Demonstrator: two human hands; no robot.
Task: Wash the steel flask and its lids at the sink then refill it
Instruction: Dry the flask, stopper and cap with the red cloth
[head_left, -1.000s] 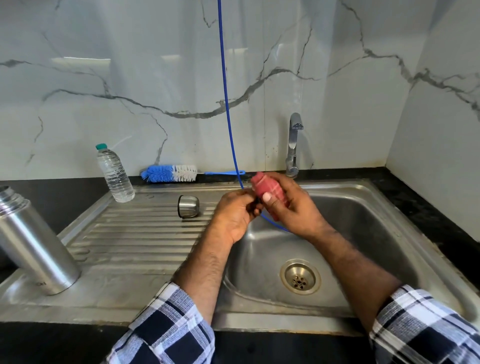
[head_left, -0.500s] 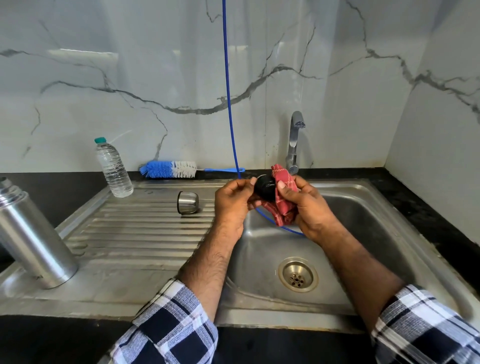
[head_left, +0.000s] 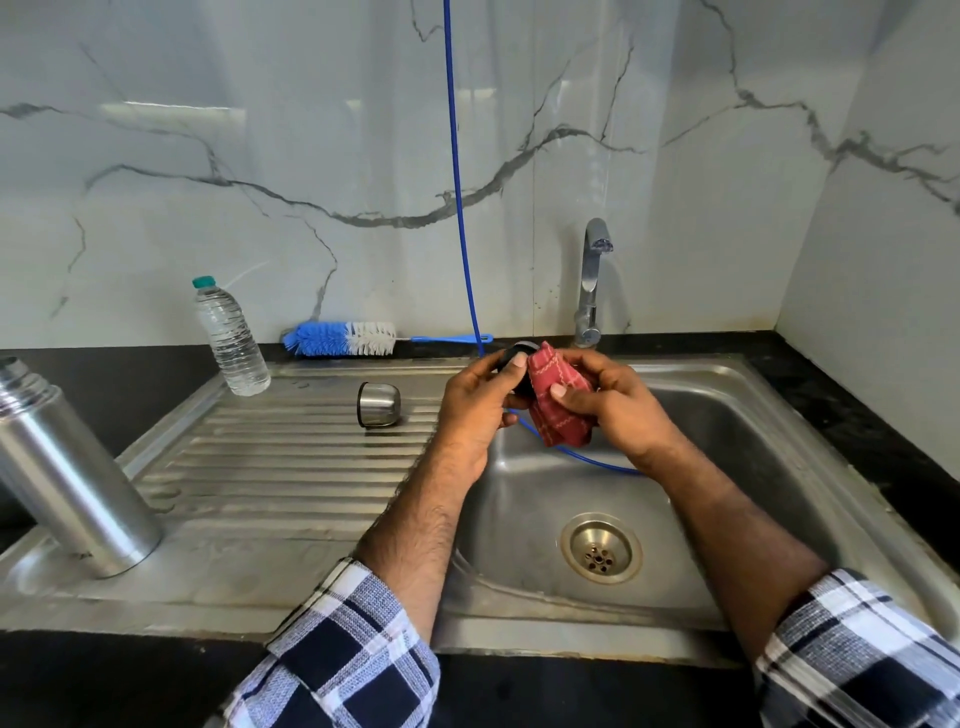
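left hand (head_left: 475, 402) grips black lid (head_left: 511, 356), half hidden; right hand (head_left: 615, 408) holds red cloth (head_left: 558, 402).

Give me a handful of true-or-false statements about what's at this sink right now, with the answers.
1. The left hand holds a black lid. True.
2. The red cloth lies in the basin by the drain. False: the right hand grips it, pressed against the lid, above the basin.
3. Water is pouring from the tap. False: no stream shows.
4. The steel flask stands open on the draining board. True.
5. The small steel cup is screwed onto the flask. False: it lies on its side on the draining board, apart from the flask.
6. A blue and white brush lies along the wall. True.
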